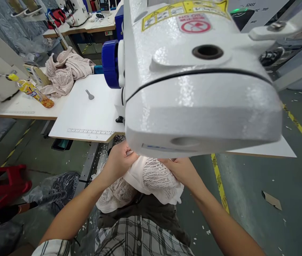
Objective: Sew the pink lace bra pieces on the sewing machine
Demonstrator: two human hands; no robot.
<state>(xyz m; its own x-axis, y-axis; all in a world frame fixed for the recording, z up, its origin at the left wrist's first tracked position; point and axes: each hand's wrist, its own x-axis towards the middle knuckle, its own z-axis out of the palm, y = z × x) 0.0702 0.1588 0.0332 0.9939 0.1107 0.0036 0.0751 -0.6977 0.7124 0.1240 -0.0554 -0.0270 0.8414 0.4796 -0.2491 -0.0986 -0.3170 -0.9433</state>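
A white sewing machine (204, 113) with a blue handwheel (110, 64) fills the upper middle of the view. Just below its head, a pale pink lace garment (157, 174) drapes over my lap. My left hand (120, 160) pinches the cloth on its left side, fingers curled in. On the other side my right hand (181, 170) grips the lace edge, its fingertips partly under the machine head. The needle area is hidden behind the machine.
The white table (87, 113) carries a printed ruler and a small grey tool (89, 94). Further left lie a heap of pink garments (68, 69) and a yellow-capped drink bottle (33, 91). A red stool (3, 183) stands on the floor at left.
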